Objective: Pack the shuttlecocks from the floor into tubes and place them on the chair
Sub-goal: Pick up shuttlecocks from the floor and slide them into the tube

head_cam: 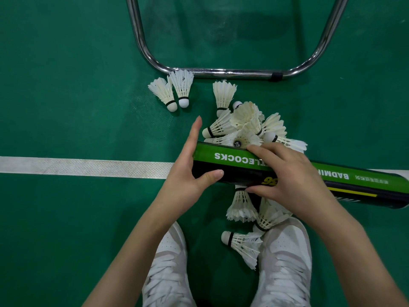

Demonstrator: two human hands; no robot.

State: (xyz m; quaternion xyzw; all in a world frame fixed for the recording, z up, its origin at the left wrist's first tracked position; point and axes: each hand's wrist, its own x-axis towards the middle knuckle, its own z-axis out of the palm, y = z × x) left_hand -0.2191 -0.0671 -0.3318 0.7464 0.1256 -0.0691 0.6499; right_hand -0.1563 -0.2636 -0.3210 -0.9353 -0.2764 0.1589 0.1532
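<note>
The shuttlecock tube (230, 156) is held level over the shuttlecocks (245, 120) heaped on the floor (66, 96). The grip of the right hand (287, 173) wraps its middle; the grip of the left hand (186, 173) clasps its end, thumb across

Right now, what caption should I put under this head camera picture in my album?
Left hand and right hand hold a green tube over shuttlecocks piled on the court floor.

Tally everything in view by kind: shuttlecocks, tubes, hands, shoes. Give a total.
Shuttlecocks: at least 11; the pile overlaps, so the exact number is unclear.
Tube: 1
Hands: 2, the left hand and the right hand, both on the tube.
Shoes: 2
Total: at least 16
</note>
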